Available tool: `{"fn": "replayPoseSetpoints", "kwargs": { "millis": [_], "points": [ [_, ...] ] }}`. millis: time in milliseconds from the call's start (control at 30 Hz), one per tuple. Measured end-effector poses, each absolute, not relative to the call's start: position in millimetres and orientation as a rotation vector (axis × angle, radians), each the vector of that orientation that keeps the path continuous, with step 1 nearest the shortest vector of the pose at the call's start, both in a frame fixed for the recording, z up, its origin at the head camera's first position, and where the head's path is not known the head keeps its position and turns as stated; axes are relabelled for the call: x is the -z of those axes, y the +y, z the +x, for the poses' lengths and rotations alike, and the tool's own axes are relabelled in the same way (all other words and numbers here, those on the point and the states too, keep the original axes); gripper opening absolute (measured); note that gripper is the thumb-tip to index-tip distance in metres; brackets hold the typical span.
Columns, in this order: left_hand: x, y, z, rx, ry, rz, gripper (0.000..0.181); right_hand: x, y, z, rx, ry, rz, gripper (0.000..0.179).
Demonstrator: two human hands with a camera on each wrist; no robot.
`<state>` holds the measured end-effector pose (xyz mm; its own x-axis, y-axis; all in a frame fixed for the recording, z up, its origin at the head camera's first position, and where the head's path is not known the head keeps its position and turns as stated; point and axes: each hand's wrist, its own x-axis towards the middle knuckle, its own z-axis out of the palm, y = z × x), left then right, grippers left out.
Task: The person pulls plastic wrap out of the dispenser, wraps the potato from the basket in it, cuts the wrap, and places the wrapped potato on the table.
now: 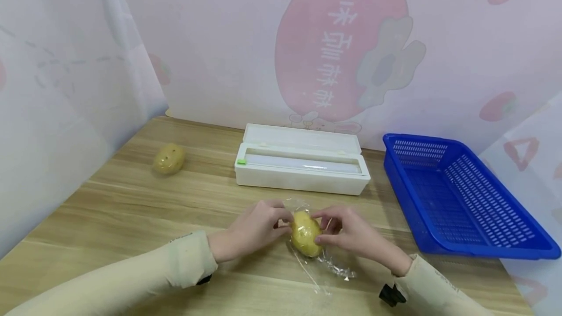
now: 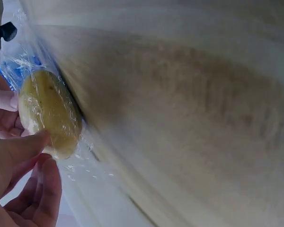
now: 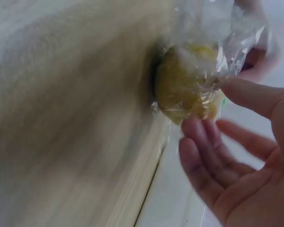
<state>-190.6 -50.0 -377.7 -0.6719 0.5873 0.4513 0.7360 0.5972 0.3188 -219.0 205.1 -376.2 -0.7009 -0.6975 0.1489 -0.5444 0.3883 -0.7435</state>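
A yellow potato with clear cling film around it is held between both hands, low over the wooden table. My left hand grips its left side, the thumb pressed on the film-covered skin in the left wrist view. From the right, my right hand holds it with curled fingers. In the right wrist view the right thumb lies on the wrinkled film, with fingertips at the end of the potato. Loose film trails off toward the table's near side.
Behind the hands stands a white cling film box, lid raised, with a roll inside and a green tab at its left. Another potato, shiny as if wrapped, lies at the far left. A blue plastic basket stands at the right.
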Motion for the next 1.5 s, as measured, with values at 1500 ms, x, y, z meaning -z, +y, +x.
{"fn": "replayPoseSetpoints", "kwargs": {
  "millis": [1500],
  "points": [
    [396.5,-29.2,-206.1,2.060,-2.671,-0.223,0.045,397.5,191.0,-211.1,1.643,2.370,-0.395,0.064]
  ]
}}
